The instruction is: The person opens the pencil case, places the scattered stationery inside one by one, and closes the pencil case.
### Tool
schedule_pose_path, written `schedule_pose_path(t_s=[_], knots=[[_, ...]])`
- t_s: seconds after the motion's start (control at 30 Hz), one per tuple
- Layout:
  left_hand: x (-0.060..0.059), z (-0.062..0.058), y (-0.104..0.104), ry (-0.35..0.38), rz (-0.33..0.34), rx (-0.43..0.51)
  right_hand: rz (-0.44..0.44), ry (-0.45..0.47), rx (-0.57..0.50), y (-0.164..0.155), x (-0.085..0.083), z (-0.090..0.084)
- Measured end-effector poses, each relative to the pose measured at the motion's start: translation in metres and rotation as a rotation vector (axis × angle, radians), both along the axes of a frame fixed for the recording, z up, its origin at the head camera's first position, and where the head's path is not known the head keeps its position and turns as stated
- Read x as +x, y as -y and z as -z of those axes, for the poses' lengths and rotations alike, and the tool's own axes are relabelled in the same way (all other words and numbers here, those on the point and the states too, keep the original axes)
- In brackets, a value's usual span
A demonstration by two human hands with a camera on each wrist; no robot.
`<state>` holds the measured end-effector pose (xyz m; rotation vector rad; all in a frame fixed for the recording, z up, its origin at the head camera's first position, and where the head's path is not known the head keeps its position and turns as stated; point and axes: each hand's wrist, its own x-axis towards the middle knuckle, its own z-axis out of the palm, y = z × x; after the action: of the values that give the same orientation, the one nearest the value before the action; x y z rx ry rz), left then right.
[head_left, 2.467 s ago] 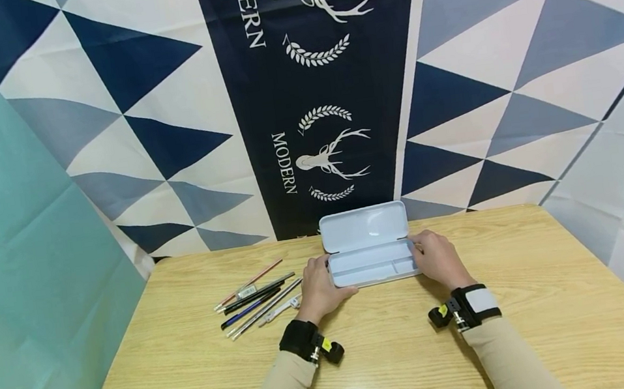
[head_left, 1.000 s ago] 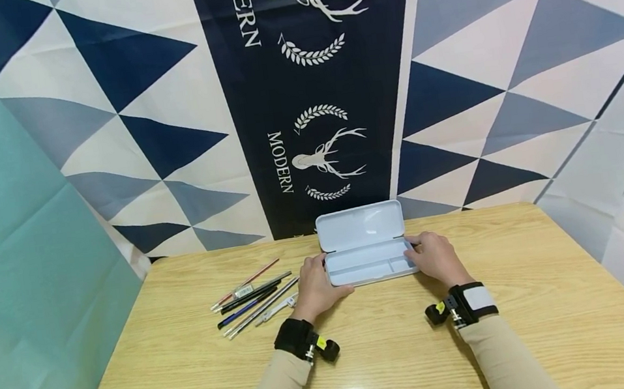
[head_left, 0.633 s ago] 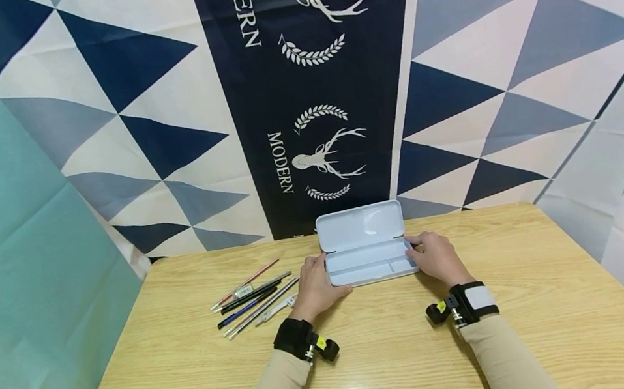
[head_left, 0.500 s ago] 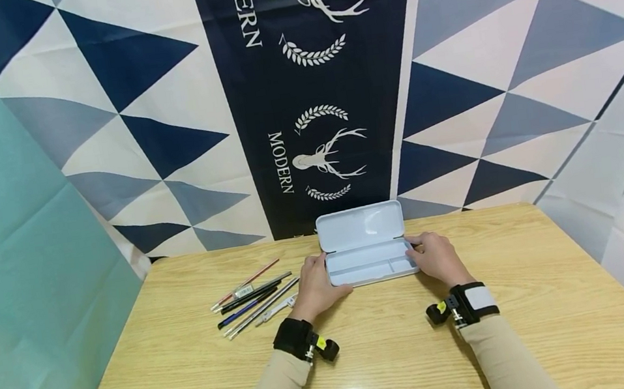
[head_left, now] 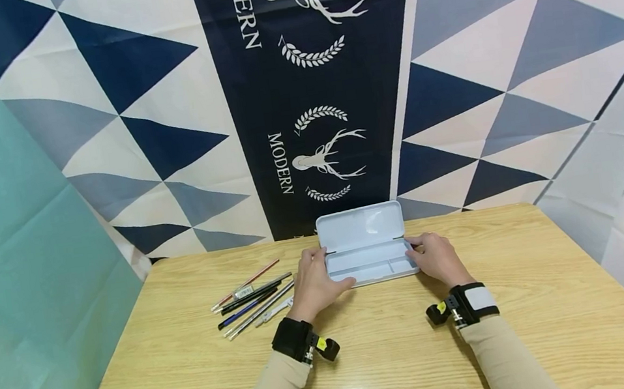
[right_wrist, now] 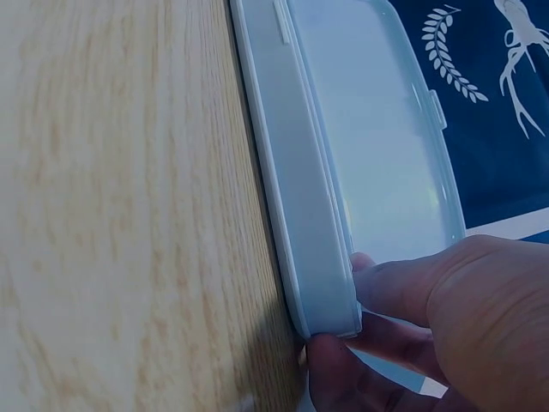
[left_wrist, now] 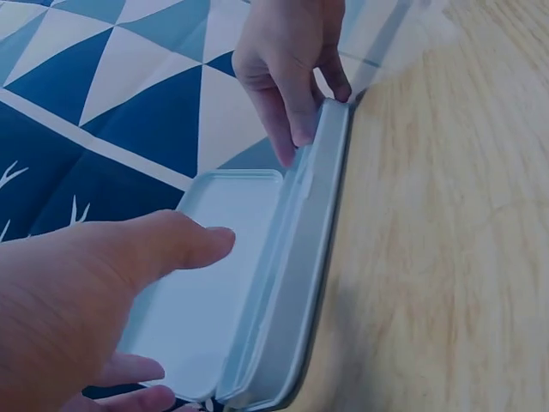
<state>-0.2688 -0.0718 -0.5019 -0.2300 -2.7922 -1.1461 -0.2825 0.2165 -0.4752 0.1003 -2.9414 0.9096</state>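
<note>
A pale blue pencil case (head_left: 364, 256) lies on the table with its lid raised at the back, its tray divided by low ridges. At the tray's right end my right hand (head_left: 438, 260) pinches the wall; in the right wrist view the thumb is over the rim and fingers of the right hand (right_wrist: 463, 318) are outside and below. My left hand (head_left: 317, 286) is at the left end with thumb and fingers spread. In the left wrist view, the left hand's (left_wrist: 103, 283) straight thumb hovers over the case, gripping nothing; whether its fingers touch the case cannot be told.
Left of the case lie several pens and pencils (head_left: 252, 304), a small barcoded item (head_left: 244, 291) and a white compass-like tool (head_left: 275, 311), partly behind the left hand. The wooden table (head_left: 392, 355) ends at a patterned cloth backdrop (head_left: 465, 102).
My left hand has loosened from the case's left end, its fingers and thumb shifting slightly up and apart. The right hand keeps its pinch, and the case stays put over the last second.
</note>
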Motion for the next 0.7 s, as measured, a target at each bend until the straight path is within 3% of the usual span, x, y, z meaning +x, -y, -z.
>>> schedule_pose_path(t_s=[0.2,0.33,0.43,0.47,0.67,0.7], knots=[[-0.009,0.006,0.006,-0.067,-0.019,0.004,0.0,0.005,-0.006,0.0,0.0,0.0],[-0.025,0.026,0.013,-0.142,-0.032,-0.03,-0.006,0.004,-0.01,-0.001,0.0,0.001],[-0.032,0.033,0.02,-0.195,-0.002,-0.024,-0.008,0.003,-0.009,-0.002,0.0,0.002],[-0.028,0.027,0.022,-0.217,0.009,-0.031,-0.008,0.003,-0.011,-0.002,0.0,0.002],[-0.039,0.03,0.037,-0.307,0.063,-0.01,-0.008,0.008,-0.015,-0.002,-0.001,0.002],[-0.048,0.039,0.04,-0.311,0.068,0.0,-0.008,0.01,-0.014,-0.002,-0.001,0.002]])
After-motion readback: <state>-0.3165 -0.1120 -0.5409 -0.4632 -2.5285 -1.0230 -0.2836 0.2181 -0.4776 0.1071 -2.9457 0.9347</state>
